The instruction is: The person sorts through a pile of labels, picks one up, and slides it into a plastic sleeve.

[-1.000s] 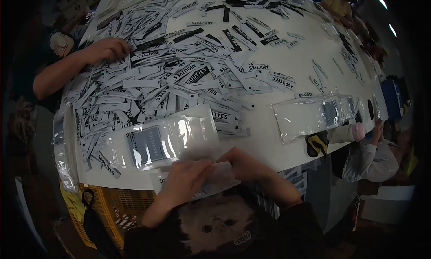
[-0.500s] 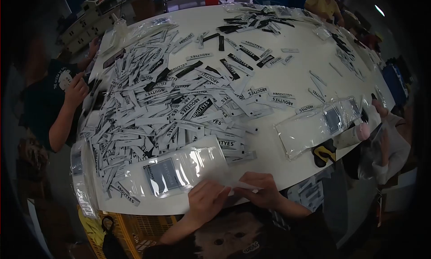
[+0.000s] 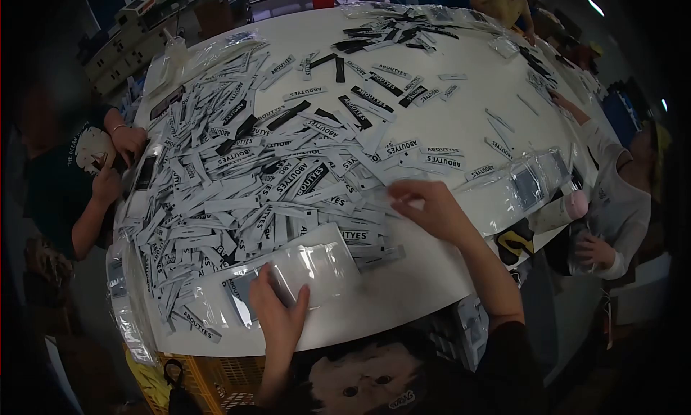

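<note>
My left hand (image 3: 279, 310) rests on a stack of clear plastic bags (image 3: 327, 265) at the near edge of the table, its thumb and forefinger spread apart. A grey printed panel (image 3: 241, 300) shows in the stack, partly covered by that hand. My right hand (image 3: 426, 205) reaches over the right side of a large pile of white printed sachets (image 3: 245, 188). Its thumb stands away from the bent, slightly blurred fingers, and nothing shows between them. Several black sachets (image 3: 313, 177) marked ABOUTYES lie among the white ones.
More clear bags lie at the left edge (image 3: 126, 307) and right side (image 3: 529, 188). A pink-lidded bottle (image 3: 565, 210) and a black-and-yellow object (image 3: 515, 244) sit at the right. Other people work around the white table (image 3: 425, 278). A yellow crate (image 3: 194, 379) stands below.
My hands, together around a small white piece at the near edge, have parted. The left has moved onto the bags; the right has gone forward to the pile. The white piece no longer shows between them.
</note>
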### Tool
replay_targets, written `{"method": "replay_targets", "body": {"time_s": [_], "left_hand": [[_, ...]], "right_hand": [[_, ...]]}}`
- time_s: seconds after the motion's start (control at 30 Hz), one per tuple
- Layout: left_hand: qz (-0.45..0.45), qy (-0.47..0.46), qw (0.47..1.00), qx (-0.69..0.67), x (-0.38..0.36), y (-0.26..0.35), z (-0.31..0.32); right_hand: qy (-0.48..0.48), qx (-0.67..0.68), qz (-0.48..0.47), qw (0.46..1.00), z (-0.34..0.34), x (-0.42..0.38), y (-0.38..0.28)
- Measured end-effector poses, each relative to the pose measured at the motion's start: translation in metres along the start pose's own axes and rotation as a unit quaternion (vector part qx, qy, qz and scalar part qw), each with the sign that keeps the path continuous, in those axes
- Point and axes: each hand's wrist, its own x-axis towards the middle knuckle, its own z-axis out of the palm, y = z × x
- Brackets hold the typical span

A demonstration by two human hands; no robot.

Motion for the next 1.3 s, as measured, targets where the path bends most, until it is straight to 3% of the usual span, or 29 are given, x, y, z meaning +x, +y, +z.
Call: {"method": "replay_targets", "body": {"time_s": [0.03, 0.1, 0.13, 0.2, 0.23, 0.3, 0.33, 0.37, 0.4, 0.53, 0.57, 0.67, 0.7, 0.73, 0.77, 0.83, 0.9, 0.97, 1.03, 1.1, 1.17, 1.2, 1.27, 1.3], "left_hand": [[-0.019, -0.019, 0.999, -0.025, -0.001, -0.003, -0.003], [-0.067, -0.026, 0.994, -0.088, -0.003, -0.009, -0.009], [-0.113, -0.031, 0.981, -0.157, -0.003, -0.013, -0.011], [-0.097, -0.021, 0.989, -0.106, -0.001, -0.014, -0.011], [-0.082, -0.01, 0.995, -0.062, 0.001, -0.011, -0.009], [-0.098, -0.029, 0.994, -0.027, 0.002, 0.001, -0.003], [-0.031, -0.014, 0.998, 0.061, 0.003, 0.005, 0.001], [0.036, 0.001, 0.988, 0.149, 0.003, 0.008, 0.006], [0.004, -0.017, 0.99, 0.139, 0.003, 0.009, 0.01], [-0.01, -0.055, 0.994, 0.089, 0.006, 0.001, -0.002], [-0.019, -0.06, 0.997, 0.049, 0.005, 0.002, -0.007], [-0.057, -0.089, 0.993, -0.051, 0.009, -0.011, -0.023], [-0.087, -0.114, 0.983, -0.112, 0.009, -0.015, -0.027], [-0.046, -0.095, 0.979, -0.172, 0.011, -0.014, -0.03], [-0.052, -0.094, 0.979, -0.173, 0.012, -0.013, -0.033], [-0.075, -0.137, 0.968, -0.195, 0.014, -0.013, -0.038], [-0.059, -0.116, 0.977, -0.166, 0.012, -0.011, -0.035], [-0.042, -0.104, 0.984, -0.138, 0.006, -0.009, -0.033], [-0.141, -0.111, 0.963, -0.199, 0.0, -0.008, -0.036], [-0.145, -0.113, 0.951, -0.251, -0.008, 0.0, -0.04], [-0.152, -0.109, 0.935, -0.301, -0.014, 0.011, -0.037], [-0.137, -0.123, 0.928, -0.324, -0.014, 0.018, -0.032], [-0.107, -0.177, 0.93, -0.305, -0.013, 0.028, -0.026], [-0.089, -0.186, 0.93, -0.305, -0.014, 0.031, -0.02]], "right_hand": [[0.08, -0.062, -0.097, 0.99, 0.018, 0.035, 0.023], [0.162, -0.239, -0.13, 0.948, 0.049, 0.085, 0.056], [0.163, -0.233, -0.131, 0.95, 0.056, 0.101, 0.07], [0.129, -0.321, -0.081, 0.935, 0.064, 0.116, 0.074], [0.128, -0.319, -0.081, 0.936, 0.064, 0.116, 0.067], [0.047, -0.178, -0.091, 0.979, 0.066, 0.116, 0.045], [0.044, -0.178, -0.093, 0.979, 0.073, 0.118, 0.036], [-0.029, -0.207, -0.192, 0.959, 0.083, 0.119, 0.027], [-0.102, -0.231, -0.288, 0.924, 0.092, 0.122, 0.019], [-0.192, -0.311, -0.283, 0.887, 0.119, 0.144, 0.017], [-0.195, -0.31, -0.286, 0.886, 0.118, 0.145, 0.017], [-0.041, -0.214, -0.369, 0.904, 0.099, 0.139, 0.02], [0.01, -0.142, -0.333, 0.932, 0.092, 0.136, 0.021], [0.06, -0.07, -0.294, 0.951, 0.085, 0.132, 0.015], [0.077, 0.064, -0.181, 0.978, 0.077, 0.123, 0.01], [0.149, 0.332, -0.182, 0.913, 0.068, 0.104, 0.002], [0.196, 0.452, -0.128, 0.861, 0.051, 0.059, -0.012], [0.235, 0.453, -0.181, 0.84, 0.036, 0.009, -0.01], [0.287, 0.388, -0.161, 0.861, 0.039, -0.039, 0.007], [0.31, 0.221, -0.058, 0.923, 0.059, -0.076, 0.035], [0.231, 0.196, 0.034, 0.953, 0.076, -0.1, 0.067], [0.23, 0.193, 0.035, 0.953, 0.08, -0.112, 0.066], [0.239, 0.435, 0.013, 0.868, 0.095, -0.125, 0.057], [0.196, 0.409, 0.022, 0.891, 0.102, -0.122, 0.036]]}}
